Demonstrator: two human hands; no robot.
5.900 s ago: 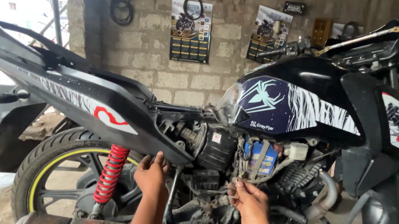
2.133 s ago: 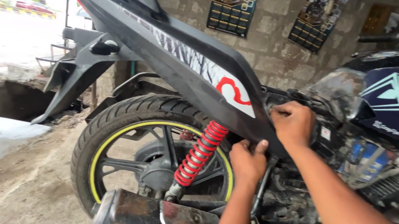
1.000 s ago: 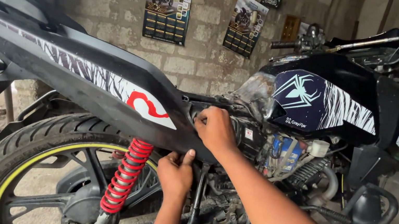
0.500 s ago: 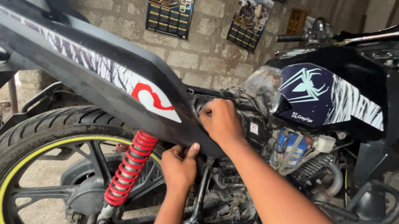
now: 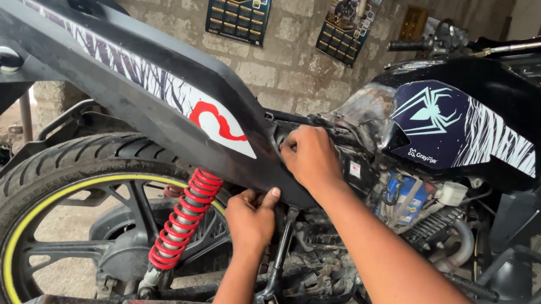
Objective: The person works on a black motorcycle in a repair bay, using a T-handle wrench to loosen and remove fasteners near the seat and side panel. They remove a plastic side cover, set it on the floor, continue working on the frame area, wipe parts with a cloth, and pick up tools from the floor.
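My left hand [image 5: 251,215] sits under the lower edge of the side panel [image 5: 150,95], fingers curled up against it, grip pressed on that edge. My right hand [image 5: 310,156] clamps over the panel's front tip, grip closed on it beside the fuel tank [image 5: 473,132].

The panel is mounted on the motorcycle's flank above the rear wheel [image 5: 61,214]. Its long axis runs from upper left, at the tail, down to lower right, tapering to a point toward the engine [image 5: 339,269].

Material: rigid black plastic, matt and dusty, with white streaked graphics and a red curl. Below it hangs a red coil spring [image 5: 183,221], ribbed and upright. The tyre is treaded rubber with a yellow rim stripe. The wall [image 5: 286,47] behind is rough block.
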